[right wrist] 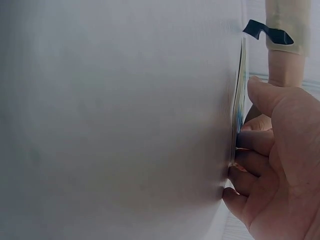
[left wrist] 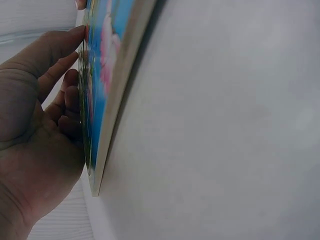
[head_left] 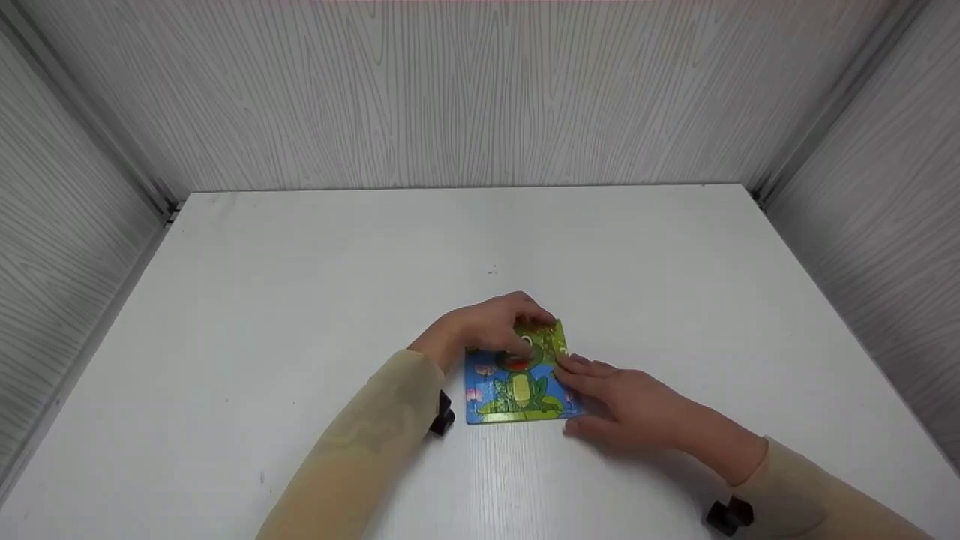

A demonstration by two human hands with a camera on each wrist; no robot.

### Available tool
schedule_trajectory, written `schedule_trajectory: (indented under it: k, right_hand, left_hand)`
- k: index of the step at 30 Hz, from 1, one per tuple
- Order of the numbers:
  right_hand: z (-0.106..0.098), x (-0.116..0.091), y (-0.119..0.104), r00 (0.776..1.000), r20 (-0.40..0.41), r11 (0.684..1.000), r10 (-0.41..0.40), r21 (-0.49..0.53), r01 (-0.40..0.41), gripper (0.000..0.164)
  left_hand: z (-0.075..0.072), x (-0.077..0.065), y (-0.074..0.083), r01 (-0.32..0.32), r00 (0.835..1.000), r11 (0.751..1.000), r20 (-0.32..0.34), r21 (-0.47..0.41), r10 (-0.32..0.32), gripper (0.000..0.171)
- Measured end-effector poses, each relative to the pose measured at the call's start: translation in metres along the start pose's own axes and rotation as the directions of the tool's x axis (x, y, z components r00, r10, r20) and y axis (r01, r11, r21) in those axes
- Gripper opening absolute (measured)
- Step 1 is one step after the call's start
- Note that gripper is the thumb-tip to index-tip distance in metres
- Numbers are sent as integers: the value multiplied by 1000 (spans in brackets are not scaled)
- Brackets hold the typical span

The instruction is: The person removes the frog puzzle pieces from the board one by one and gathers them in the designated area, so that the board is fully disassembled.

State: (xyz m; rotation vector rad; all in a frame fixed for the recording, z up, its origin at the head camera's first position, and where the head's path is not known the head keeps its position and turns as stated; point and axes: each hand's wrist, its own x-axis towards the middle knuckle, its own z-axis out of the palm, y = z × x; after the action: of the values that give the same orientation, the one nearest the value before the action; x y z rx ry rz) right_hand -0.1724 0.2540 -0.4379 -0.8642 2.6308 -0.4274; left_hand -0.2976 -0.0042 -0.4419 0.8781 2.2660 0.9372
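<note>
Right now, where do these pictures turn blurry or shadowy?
Head view: a soft shadow falls on the table below the right wrist; left wrist view: the pink flower on the puzzle looks blurred, and a thin shadow runs along the puzzle's edge; right wrist view: the table darkens toward the picture's left side.

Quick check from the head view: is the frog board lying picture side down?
No, the frog board lies picture side up, with much of the green frog in plain sight.
</note>
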Motion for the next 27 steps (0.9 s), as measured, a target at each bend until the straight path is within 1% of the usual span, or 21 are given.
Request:
schedule_trajectory:
  k: [2, 8, 14, 21, 24, 27]
  right_hand:
    - [-1, 0, -1, 1000, 2, 1000, 6, 5, -6, 83]
    - [-1, 0, -3, 1000, 8, 1000, 11, -1, -11, 83]
    - [-2, 0, -4, 1000, 8, 1000, 13, 3, -13, 82]
    - [-2, 0, -4, 1000, 12, 1000, 18, -4, -18, 83]
    - [-2, 0, -4, 1000, 8, 1000, 10, -3, -10, 83]
    - [-1, 0, -3, 1000, 1, 1000, 2, 0, -2, 83]
  left_hand:
    - [0, 1, 1, -7, 1000, 1000, 2, 8, 7, 61]
    - [0, 1, 1, 9, 1000, 1000, 8, 18, -9, 60]
    - [0, 2, 1, 11, 1000, 1000, 12, 27, -12, 60]
    - [-2, 2, 7, 44, 999, 999, 18, 24, -44, 58]
    - [-2, 3, 11, 50, 998, 998, 30, 38, -51, 57]
    - [-3, 2, 14, 42, 998, 995, 33, 89, -45, 58]
